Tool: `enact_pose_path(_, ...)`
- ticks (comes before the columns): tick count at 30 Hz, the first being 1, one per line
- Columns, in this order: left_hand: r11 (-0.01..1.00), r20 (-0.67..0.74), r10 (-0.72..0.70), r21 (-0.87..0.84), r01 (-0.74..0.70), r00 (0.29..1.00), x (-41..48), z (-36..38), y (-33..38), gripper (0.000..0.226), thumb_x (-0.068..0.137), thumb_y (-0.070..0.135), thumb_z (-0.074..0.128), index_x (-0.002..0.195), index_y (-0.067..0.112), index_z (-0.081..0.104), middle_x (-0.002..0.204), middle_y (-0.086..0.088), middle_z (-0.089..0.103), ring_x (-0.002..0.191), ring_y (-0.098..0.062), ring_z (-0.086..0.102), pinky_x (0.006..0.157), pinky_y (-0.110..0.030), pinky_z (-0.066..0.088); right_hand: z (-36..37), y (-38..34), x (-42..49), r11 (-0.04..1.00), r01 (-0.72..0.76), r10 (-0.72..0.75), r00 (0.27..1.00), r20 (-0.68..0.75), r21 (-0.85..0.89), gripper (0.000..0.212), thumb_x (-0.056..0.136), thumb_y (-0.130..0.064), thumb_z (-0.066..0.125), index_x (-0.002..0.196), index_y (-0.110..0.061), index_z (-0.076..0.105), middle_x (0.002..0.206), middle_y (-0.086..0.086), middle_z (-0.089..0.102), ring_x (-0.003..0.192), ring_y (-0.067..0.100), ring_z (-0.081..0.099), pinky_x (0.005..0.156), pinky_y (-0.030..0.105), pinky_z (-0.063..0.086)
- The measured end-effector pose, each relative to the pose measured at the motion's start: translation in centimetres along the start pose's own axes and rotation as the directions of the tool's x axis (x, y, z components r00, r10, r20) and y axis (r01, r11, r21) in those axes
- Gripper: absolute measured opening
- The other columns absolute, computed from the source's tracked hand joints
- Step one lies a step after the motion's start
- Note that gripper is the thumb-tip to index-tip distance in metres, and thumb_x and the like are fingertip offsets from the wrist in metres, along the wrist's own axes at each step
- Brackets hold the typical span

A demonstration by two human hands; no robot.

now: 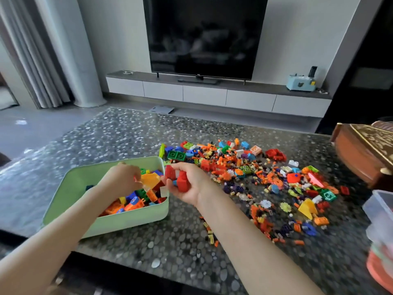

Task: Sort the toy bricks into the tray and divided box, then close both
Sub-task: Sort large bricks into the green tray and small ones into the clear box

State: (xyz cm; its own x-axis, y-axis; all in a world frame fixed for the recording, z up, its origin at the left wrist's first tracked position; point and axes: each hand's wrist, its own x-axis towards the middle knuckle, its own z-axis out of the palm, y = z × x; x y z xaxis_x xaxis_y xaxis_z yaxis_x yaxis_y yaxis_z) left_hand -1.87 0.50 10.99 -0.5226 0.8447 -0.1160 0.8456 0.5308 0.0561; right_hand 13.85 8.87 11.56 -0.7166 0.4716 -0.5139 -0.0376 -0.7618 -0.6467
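Note:
A light green tray (70, 188) sits at the left of the table and holds several coloured bricks. My left hand (122, 179) hovers over the tray and pinches a yellow-orange curved piece (150, 179). Just right of the tray's rim, my right hand (187, 184) is turned palm up and grips several red bricks (180, 177). A wide pile of loose bricks (255, 177) in orange, red, green, blue and yellow spreads over the table to the right. A clear plastic box (380, 207) shows at the right edge, partly cut off.
A carved wooden box (361, 154) stands at the far right behind the pile. The pebble-patterned table (148, 135) ends close to me at its dark front edge. Beyond it stand a TV (204, 37) and a low cabinet.

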Motion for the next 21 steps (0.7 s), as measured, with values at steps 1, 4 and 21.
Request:
enact_pose_path(1, 0.999, 0.002, -0.019, -0.04, 0.019, 1.0, 0.3, 0.0, -0.5, 0.031, 0.087, 0.03, 0.062, 0.115, 0.017, 0.06, 0.105, -0.006, 0.062, 0.113, -0.021, 0.05, 0.081, -0.028, 0.043, 1.1, 0.4, 0.8, 1.0, 0.003, -0.003, 1.0, 0.008, -0.012, 0.021, 0.093, -0.021, 0.055, 0.099, -0.001, 0.053, 0.095, 0.018, 0.058, 0.077, 0.024, 0.062, 0.054, 0.027, 0.056)
enact_pose_path(4, 0.951, 0.022, -0.109, -0.29, 0.111, 0.994, 1.1, -0.2, -1.5, 0.046, 0.085, 0.009, 0.06, 0.13, 0.012, 0.054, 0.127, -0.014, 0.057, 0.108, -0.026, 0.054, 0.081, -0.028, 0.041, 3.3, 1.5, 2.1, 0.996, 0.004, -0.002, 1.0, 0.017, -0.084, 0.052, 0.093, -0.046, 0.05, 0.125, -0.005, 0.049, 0.113, 0.015, 0.056, 0.1, 0.027, 0.061, 0.078, 0.035, 0.051)
enact_pose_path(21, 0.804, -0.353, 0.08, -0.53, -0.27, 0.932, 1.6, 3.3, 13.2, 0.042, 0.085, -0.008, 0.041, 0.108, 0.014, 0.068, 0.115, -0.002, 0.066, 0.103, -0.02, 0.059, 0.073, -0.024, 0.04, -18.7, 0.0, -7.7, 0.572, 0.077, -0.767, 0.404, -0.499, -0.817, 0.023, 0.096, -0.018, 0.051, 0.109, -0.009, 0.068, 0.1, 0.003, 0.069, 0.081, 0.016, 0.063, 0.075, 0.032, 0.051)
